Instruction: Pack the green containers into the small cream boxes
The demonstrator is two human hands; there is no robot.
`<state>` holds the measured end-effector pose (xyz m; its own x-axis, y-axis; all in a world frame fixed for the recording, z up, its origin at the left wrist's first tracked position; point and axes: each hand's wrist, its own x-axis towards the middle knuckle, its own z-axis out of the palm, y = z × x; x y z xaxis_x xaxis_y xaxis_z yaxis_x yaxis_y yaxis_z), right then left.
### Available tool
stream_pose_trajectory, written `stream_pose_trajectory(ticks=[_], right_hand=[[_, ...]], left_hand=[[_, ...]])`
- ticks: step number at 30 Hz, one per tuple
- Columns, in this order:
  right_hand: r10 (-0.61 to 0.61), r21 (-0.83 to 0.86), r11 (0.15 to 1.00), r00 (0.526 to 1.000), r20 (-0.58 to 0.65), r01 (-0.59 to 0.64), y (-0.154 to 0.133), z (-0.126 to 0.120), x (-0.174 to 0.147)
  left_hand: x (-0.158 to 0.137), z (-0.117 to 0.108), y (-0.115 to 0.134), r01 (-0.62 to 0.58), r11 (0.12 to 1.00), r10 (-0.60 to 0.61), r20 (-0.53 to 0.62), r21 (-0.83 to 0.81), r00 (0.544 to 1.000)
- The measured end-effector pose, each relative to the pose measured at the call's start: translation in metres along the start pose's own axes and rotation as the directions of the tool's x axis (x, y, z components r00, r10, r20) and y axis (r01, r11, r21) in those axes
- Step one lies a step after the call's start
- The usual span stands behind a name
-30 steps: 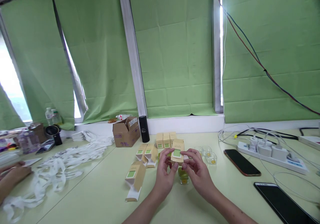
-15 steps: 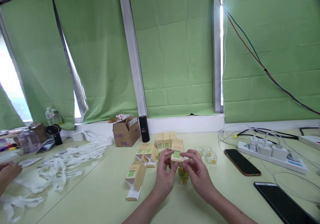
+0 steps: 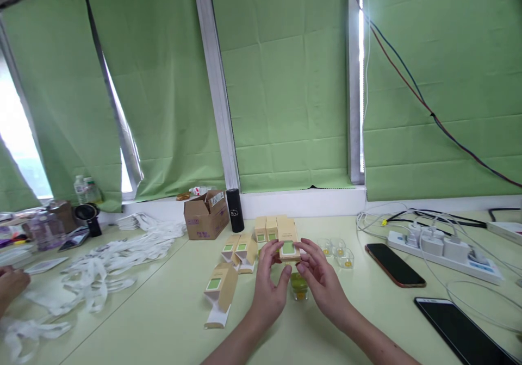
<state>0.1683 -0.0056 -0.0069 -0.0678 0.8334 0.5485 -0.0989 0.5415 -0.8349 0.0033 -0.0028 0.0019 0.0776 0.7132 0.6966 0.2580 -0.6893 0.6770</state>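
Note:
Between my left hand (image 3: 269, 283) and my right hand (image 3: 322, 283) is a small tan cardboard box (image 3: 289, 251) with a green square on its front. The fingers of both hands close on its two sides, and the thumbs are below it. Just under the hands a small glass jar (image 3: 299, 288) with green and yellow in it stands on the table. Left of my left hand lies an open box (image 3: 222, 289) of the same kind, its white-lined flap toward me. More of these boxes (image 3: 246, 249) stand behind it.
Clear glass pieces (image 3: 346, 258) with yellow centres sit right of my hands. Beyond are two phones (image 3: 395, 265) and a power strip (image 3: 444, 252) with cables. A brown carton (image 3: 206, 216) and black cylinder (image 3: 235, 210) stand behind. At left, another person's hand (image 3: 12, 286) is near white straps (image 3: 122, 251).
The held box has tipped and dropped slightly, showing less of its top. My thumbs have moved a little apart from it. The other person's hand has shifted left.

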Motion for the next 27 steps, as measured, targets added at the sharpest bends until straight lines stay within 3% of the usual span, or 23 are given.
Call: stream_pose_trajectory(ticks=[4,9,15,20,25,27], right_hand=[[-0.001,-0.033,0.999,1.000,0.014,0.001,0.001,-0.001,0.000],[0.006,-0.188,0.982,1.000,0.005,-0.005,-0.003,-0.003,-0.006],[-0.100,-0.271,0.956,0.993,0.071,0.115,-0.007,-0.003,-0.013],[-0.235,-0.325,0.902,0.955,0.181,0.284,-0.013,-0.001,-0.015],[-0.247,-0.413,0.841,0.927,0.283,0.350,-0.020,-0.001,-0.018],[-0.255,-0.441,0.812,0.912,0.322,0.383,-0.018,-0.002,-0.018]], left_hand=[[-0.002,-0.002,0.003,-0.026,0.995,0.022,0.034,0.092,0.999],[0.000,-0.003,0.002,-0.053,0.992,0.051,0.015,0.117,0.999],[0.002,-0.003,0.000,-0.031,1.000,0.031,-0.059,0.004,0.998],[0.005,-0.004,-0.002,0.071,0.992,-0.082,-0.107,-0.102,0.991],[0.010,-0.003,-0.002,0.159,0.959,-0.181,-0.077,-0.235,0.980],[0.012,-0.001,-0.002,0.168,0.948,-0.205,-0.114,-0.271,0.972]])
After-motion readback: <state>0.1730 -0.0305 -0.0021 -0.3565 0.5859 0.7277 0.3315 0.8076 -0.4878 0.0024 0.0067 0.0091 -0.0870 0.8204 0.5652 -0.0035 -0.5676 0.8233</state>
